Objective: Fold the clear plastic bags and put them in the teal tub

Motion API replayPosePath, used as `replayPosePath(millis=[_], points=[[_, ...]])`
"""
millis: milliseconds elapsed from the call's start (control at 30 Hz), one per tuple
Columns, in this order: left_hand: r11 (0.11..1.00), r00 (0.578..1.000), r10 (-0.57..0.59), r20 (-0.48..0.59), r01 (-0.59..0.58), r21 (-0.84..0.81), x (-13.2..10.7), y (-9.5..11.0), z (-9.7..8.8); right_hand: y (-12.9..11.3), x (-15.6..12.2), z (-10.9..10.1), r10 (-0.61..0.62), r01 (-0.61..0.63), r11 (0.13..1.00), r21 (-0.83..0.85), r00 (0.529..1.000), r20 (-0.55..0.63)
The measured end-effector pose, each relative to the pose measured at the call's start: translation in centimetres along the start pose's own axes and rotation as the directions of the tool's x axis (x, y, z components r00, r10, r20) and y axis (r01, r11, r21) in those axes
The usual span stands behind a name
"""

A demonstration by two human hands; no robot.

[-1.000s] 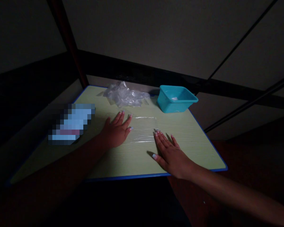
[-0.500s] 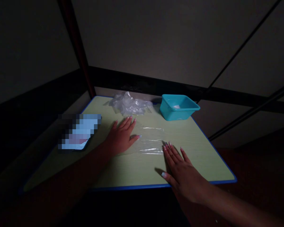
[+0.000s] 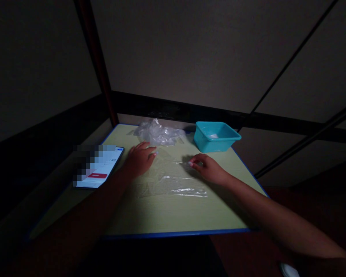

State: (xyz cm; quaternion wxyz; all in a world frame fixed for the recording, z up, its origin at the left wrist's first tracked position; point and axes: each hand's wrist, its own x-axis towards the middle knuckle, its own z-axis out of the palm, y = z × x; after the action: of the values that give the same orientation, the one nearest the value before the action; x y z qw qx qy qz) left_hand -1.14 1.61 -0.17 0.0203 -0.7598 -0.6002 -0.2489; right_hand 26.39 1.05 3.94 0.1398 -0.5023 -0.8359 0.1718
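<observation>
A clear plastic bag (image 3: 187, 191) lies flattened on the table, with shiny creases running across it. My right hand (image 3: 209, 168) is closed in a pinch at the bag's far right corner, where a crease leads to the fingertips. Over the bag's far left part is my left hand (image 3: 138, 159), its fingers apart and slightly bent, with nothing in them. Whether its fingertips touch the film cannot be made out. Behind the left hand sits a crumpled heap of clear plastic (image 3: 158, 132).
The pale table (image 3: 150, 219) has a blue edge. A turquoise tub (image 3: 209, 144) with something whitish inside stands at the back right. On the left lies a phone (image 3: 106, 167) with its screen lit, partly blurred out. Dark wall panels (image 3: 175, 57) rise behind.
My right hand has moved away from the near edge to the bag's far corner, and its fingers have closed. The left hand has lifted its flat fingers and drawn slightly left. The bag has shifted a little right.
</observation>
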Motion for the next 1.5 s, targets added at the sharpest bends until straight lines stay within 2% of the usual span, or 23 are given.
replayPosePath(millis=[167, 267, 367, 700, 867, 1000, 1133, 1267, 1500], points=[[0.998, 0.992, -0.052, -0.113, 0.055, 0.023, 0.6, -1.2, 0.0, -0.7, 6.9, 3.5, 0.099, -0.101, 0.994, -0.047, 0.994, -0.040], [0.997, 0.990, -0.059, -0.131, 0.064, 0.039, 0.6, -1.2, -0.2, -1.5, 9.0, 4.8, 0.146, -0.151, 0.985, -0.079, 0.987, -0.065], [0.998, 0.992, -0.044, -0.120, 0.050, 0.044, 0.5, -1.1, -0.4, -2.4, 10.0, 5.5, 0.148, -0.152, 0.984, -0.093, 0.988, -0.054], [0.997, 0.994, -0.064, -0.088, 0.060, -0.038, 0.2, -0.6, -0.5, -3.4, 10.1, 6.3, 0.096, -0.096, 0.995, 0.010, 0.995, -0.023], [0.990, 0.997, -0.040, -0.067, 0.031, -0.135, 0.4, -0.2, 0.4, -3.6, 9.2, 6.3, -0.009, 0.012, 0.998, 0.059, 0.999, -0.053], [0.976, 0.999, 0.009, -0.049, -0.020, -0.218, 0.5, 0.5, 1.0, -4.0, 8.2, 6.0, -0.106, 0.109, 0.993, 0.037, 0.990, -0.091], [0.955, 0.999, 0.032, -0.032, -0.040, -0.294, 0.6, 0.7, 1.1, -4.3, 7.8, 6.0, -0.150, 0.153, 0.988, 0.017, 0.982, -0.116], [0.934, 1.000, 0.010, -0.006, -0.012, -0.357, 0.6, 0.6, 1.0, -4.2, 7.9, 6.2, -0.167, 0.172, 0.985, 0.033, 0.980, -0.108], [0.894, 0.995, -0.096, 0.019, 0.094, -0.437, 0.4, 0.6, 1.3, -3.0, 7.5, 5.4, -0.192, 0.195, 0.977, 0.087, 0.981, -0.040]])
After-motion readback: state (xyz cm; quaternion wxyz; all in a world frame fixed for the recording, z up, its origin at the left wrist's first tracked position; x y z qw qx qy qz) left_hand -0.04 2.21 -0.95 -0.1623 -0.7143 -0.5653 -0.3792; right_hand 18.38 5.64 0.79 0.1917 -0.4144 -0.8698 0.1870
